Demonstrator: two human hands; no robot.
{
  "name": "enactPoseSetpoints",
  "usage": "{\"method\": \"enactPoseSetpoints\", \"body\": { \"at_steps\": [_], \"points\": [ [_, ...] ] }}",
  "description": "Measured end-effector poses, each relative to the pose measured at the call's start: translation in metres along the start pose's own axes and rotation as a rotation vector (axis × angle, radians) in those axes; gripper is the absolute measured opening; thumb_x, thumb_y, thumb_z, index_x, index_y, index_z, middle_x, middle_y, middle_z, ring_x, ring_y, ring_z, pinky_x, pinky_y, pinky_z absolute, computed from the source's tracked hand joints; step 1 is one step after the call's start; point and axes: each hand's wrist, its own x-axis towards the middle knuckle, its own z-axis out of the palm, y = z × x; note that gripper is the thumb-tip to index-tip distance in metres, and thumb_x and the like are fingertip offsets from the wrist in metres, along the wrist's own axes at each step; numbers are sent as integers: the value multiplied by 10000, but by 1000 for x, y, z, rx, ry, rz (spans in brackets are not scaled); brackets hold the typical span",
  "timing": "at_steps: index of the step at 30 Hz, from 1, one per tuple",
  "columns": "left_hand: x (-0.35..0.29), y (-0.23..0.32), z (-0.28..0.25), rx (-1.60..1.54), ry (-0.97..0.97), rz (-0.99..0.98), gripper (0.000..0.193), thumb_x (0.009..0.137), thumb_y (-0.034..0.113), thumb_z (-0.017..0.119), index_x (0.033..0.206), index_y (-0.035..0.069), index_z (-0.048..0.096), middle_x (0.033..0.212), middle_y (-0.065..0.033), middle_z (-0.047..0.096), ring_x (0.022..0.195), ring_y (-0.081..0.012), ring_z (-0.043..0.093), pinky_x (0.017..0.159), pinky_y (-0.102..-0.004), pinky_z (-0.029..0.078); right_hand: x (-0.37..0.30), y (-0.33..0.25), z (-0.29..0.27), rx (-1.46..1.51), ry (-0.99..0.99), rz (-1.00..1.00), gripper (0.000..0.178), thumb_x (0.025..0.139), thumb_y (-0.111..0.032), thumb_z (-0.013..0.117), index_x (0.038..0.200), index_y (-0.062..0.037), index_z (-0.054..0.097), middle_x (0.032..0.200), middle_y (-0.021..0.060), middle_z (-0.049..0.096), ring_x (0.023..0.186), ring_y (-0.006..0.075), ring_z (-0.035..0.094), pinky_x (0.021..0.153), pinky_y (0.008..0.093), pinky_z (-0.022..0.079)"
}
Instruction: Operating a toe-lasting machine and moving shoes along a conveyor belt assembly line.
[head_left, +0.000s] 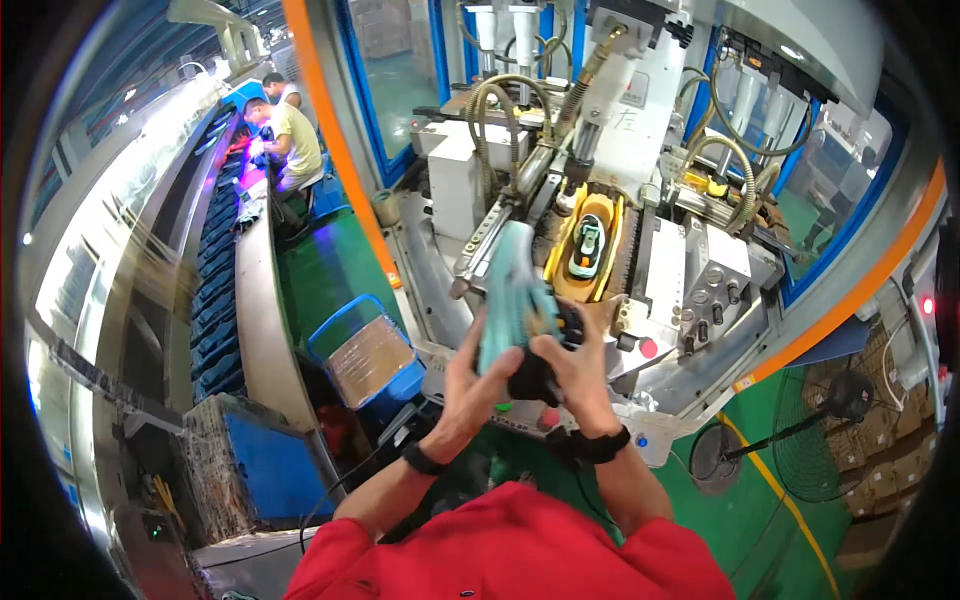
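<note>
Between my two hands I hold a shoe (505, 300) with a pale teal side or sole and a dark part near my fingers. It is tilted up and somewhat blurred by motion. My left hand (468, 390) grips its left side, thumb across the lower end. My right hand (583, 368) closes on the dark lower end from the right. Just beyond, another shoe (588, 246) in black, teal and orange sits in a yellow-lined mould (613, 250) of the machine. The held shoe is in front of the machine's near left part.
The machine has hoses, metal blocks (718, 262) and a red button (648, 348). At left stand a blue cart with a cardboard box (370, 360) and a conveyor (218, 300) with dark items. Two people work farther along it. A floor fan (848, 397) stands at right.
</note>
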Motion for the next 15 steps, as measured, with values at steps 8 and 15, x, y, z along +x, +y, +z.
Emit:
{"method": "enactPoseSetpoints", "body": {
  "at_steps": [8,15],
  "points": [
    [191,-93,103,-70,-335,-437,782,862,392,663,1387,-105,364,1290,-221,565,1184,-283,556,974,-312,432,26,17,-157,-90,591,-20,530,714,-12,652,1235,-11,554,1065,63,601,926,147,572,846,271,467],
    [337,-219,167,565,-209,-231,914,797,380,694,1432,-100,244,1344,-317,469,1240,-408,487,1016,-442,413,21,-3,-198,-278,804,-32,546,710,-5,607,1247,30,516,1122,79,571,971,163,558,897,282,443]
  ]
}}
